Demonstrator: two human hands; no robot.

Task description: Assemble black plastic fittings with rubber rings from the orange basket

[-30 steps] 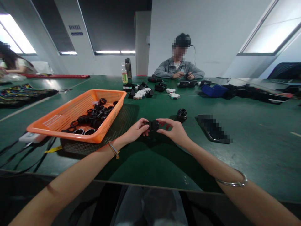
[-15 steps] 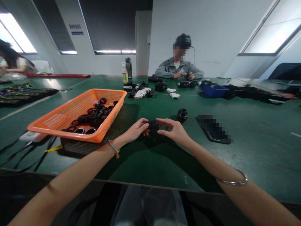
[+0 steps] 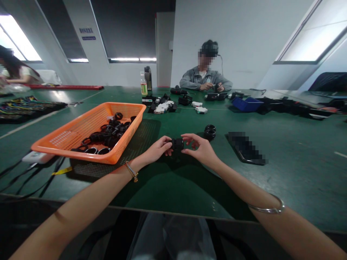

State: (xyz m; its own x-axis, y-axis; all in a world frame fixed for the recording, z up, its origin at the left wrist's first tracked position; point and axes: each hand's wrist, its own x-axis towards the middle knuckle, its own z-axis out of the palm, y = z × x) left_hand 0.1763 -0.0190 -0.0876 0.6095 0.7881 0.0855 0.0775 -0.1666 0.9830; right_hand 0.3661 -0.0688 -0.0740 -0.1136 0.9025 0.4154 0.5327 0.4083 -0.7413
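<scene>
Head view: your left hand [image 3: 158, 150] is pinching a black ribbed cylinder [image 3: 178, 143], thumb closing on the near side and the fingers curling behind and beneath it, so the part is sitting at your left fingertips, between your two hands and just above the green tabletop [image 3: 292, 151]. Your right hand [image 3: 199, 147] is standing partly open in a C-shape at the cylinder's free end, thumb and forefinger parting around it and gripping nothing; whether a fingertip is brushing the edge, you cannot tell from here. Judging by its looks, you are handling something light and stiff, probably hard plastic, more likely to be rolling between the fingers than bending or breaking. The ribbing is probably giving your pads some bite, while any smoother stretch could be slipping if you are pressing at a slant. For a sure hold, you are best taking the ribbed barrel near its middle from opposite sides, leaving the end rim uncovered. Just beyond your right hand, a small stack of black rings [image 3: 209, 132] is resting; farther to its right, a phone [image 3: 246, 148] is lying flat. Left of your left hand, an orange basket [image 3: 118, 154] is holding more loose black rings [image 3: 108, 135].
</scene>
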